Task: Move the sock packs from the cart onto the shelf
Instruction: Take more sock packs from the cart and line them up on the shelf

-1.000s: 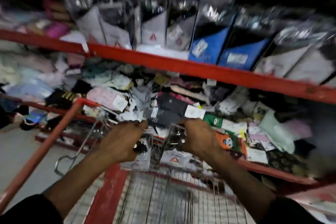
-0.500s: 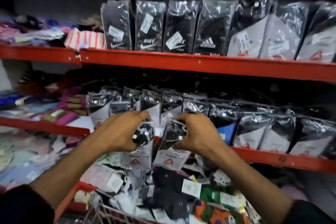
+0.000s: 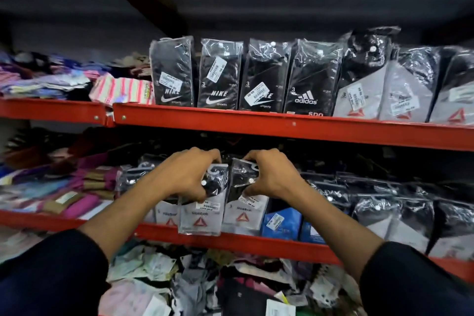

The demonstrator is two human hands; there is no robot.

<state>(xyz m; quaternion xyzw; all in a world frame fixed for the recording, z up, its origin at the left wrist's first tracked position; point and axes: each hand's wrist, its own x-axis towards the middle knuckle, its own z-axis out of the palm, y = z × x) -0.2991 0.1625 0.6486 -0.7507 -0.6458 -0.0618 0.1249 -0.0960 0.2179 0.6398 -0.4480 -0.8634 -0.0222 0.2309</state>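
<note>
My left hand [image 3: 186, 174] grips the top of a clear-wrapped black and grey sock pack [image 3: 201, 218] with a red triangle logo. Its lower edge hangs over the front lip of the middle red shelf [image 3: 269, 245]. My right hand [image 3: 269, 174] grips a second pack of the same kind [image 3: 243, 215], just to the right and touching the first. Both packs stand upright in the shelf's row of similar packs. The cart is out of view.
The upper red shelf [image 3: 282, 126] holds a row of upright black Nike, Adidas and grey packs [image 3: 297, 79]. Blue packs [image 3: 282, 222] and more black and grey packs stand right of my hands. Coloured folded socks [image 3: 77, 187] lie at left; loose socks [image 3: 205, 285] fill the level below.
The view has swung up from the cart to the shelves. Both hands lifted the two packs from the cart and moved them up and forward onto the middle shelf.
</note>
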